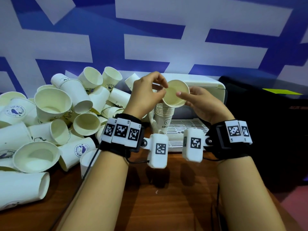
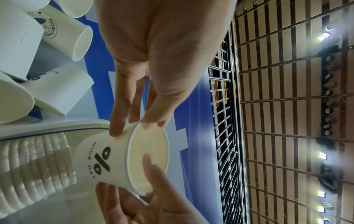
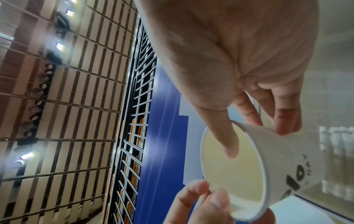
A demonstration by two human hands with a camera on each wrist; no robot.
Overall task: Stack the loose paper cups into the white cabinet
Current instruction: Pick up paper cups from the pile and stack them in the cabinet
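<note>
In front of the white cabinet, both hands hold one paper cup tilted over the nested stack standing at the cabinet's open front. The left hand pinches its rim; the right hand grips the opposite rim, thumb inside. Judging by the stack's several rims, a fair number are done, yet the heap of loose cups on the desk to the left looks far larger, so most work remains. A slatted white tray lies under the cabinet mouth. Nothing visibly blocks the stack.
</note>
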